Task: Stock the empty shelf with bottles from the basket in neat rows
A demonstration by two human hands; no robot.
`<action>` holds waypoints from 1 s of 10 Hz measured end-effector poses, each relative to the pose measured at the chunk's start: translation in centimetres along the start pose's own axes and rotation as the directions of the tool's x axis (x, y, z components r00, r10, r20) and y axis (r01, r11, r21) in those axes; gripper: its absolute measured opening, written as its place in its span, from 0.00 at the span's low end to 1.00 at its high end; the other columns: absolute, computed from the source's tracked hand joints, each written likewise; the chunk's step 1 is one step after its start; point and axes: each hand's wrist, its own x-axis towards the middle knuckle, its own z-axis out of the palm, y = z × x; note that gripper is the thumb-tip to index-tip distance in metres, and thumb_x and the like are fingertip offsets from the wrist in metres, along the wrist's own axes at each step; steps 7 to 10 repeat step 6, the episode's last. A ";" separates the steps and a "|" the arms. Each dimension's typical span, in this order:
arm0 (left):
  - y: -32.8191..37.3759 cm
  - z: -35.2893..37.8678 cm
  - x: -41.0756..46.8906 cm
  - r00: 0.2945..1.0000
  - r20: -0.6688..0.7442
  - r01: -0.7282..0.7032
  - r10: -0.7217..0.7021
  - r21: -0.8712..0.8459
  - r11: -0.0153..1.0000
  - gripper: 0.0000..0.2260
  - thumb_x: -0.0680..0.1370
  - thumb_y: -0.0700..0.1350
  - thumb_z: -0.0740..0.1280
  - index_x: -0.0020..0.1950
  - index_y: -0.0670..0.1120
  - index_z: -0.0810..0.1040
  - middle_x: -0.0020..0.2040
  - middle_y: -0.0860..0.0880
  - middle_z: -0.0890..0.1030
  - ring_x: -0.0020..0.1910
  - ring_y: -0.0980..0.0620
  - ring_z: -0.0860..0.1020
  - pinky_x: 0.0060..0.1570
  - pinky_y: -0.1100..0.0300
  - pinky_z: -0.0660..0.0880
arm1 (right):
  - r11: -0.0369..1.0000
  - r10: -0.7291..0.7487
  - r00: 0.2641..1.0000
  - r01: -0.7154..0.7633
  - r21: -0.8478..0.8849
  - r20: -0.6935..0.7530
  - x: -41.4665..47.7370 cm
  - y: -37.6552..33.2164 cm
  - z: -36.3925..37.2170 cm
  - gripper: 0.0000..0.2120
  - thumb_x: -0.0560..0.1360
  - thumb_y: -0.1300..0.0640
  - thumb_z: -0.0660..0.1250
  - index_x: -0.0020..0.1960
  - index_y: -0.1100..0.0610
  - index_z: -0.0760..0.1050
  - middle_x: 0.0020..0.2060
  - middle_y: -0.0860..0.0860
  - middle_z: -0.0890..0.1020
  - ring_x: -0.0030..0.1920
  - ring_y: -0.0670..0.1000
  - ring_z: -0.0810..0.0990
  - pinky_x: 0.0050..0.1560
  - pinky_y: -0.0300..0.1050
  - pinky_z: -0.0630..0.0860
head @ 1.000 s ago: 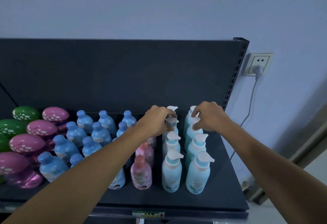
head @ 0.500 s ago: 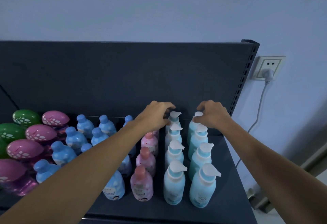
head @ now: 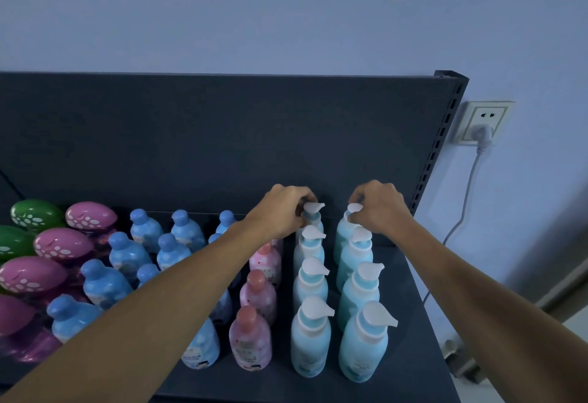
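Far left: green dome-capped bottles [head: 35, 215] and pink dome-capped bottles [head: 63, 243], then blue bottles [head: 127, 253], then a pink row [head: 257, 297]; left hand [head: 281, 213] curls its fingers round the left back pump bottle [head: 313, 211]; right hand [head: 380, 208] pinches the right back pump bottle [head: 343, 234] (both upright at the shelf [head: 410, 355] rear); wall socket [head: 483, 122] far right.

The dark shelf [head: 410, 355] is stocked in front-to-back rows: two of pale blue pump bottles [head: 310, 336] are stood at right, then pink bottles [head: 251, 339], blue bottles [head: 127, 253], and spotted-capped bottles [head: 63, 243] at left.
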 end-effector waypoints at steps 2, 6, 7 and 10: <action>-0.2 0.5 0.2 1.000 -0.021 0.010 -0.010 -0.012 1.000 0.14 0.75 0.42 0.73 0.61 0.52 0.82 0.51 0.50 0.84 0.48 0.50 0.82 0.53 0.52 0.81 | 1.000 -0.009 1.000 0.009 -0.009 -0.019 0.0 -0.1 0.1 0.06 0.70 0.57 0.76 0.45 0.51 0.81 0.46 0.50 0.83 0.43 0.53 0.80 0.32 0.38 0.68; -1.1 -0.1 -0.1 0.997 -0.063 0.035 -0.034 0.011 0.999 0.22 0.77 0.36 0.71 0.70 0.49 0.77 0.57 0.49 0.84 0.55 0.51 0.83 0.58 0.53 0.80 | 0.996 -0.002 0.996 -0.006 -0.085 -0.090 -1.3 -1.3 -0.2 0.20 0.75 0.47 0.71 0.65 0.49 0.76 0.57 0.50 0.82 0.55 0.57 0.81 0.49 0.48 0.76; -1.1 -0.1 -0.1 0.997 -0.063 0.035 -0.034 0.011 0.999 0.22 0.77 0.36 0.71 0.70 0.49 0.77 0.57 0.49 0.84 0.55 0.51 0.83 0.58 0.53 0.80 | 0.996 -0.002 0.996 -0.006 -0.085 -0.090 -1.3 -1.3 -0.2 0.20 0.75 0.47 0.71 0.65 0.49 0.76 0.57 0.50 0.82 0.55 0.57 0.81 0.49 0.48 0.76; -1.1 -0.1 -0.1 0.997 -0.063 0.035 -0.034 0.011 0.999 0.22 0.77 0.36 0.71 0.70 0.49 0.77 0.57 0.49 0.84 0.55 0.51 0.83 0.58 0.53 0.80 | 0.996 -0.002 0.996 -0.006 -0.085 -0.090 -1.3 -1.3 -0.2 0.20 0.75 0.47 0.71 0.65 0.49 0.76 0.57 0.50 0.82 0.55 0.57 0.81 0.49 0.48 0.76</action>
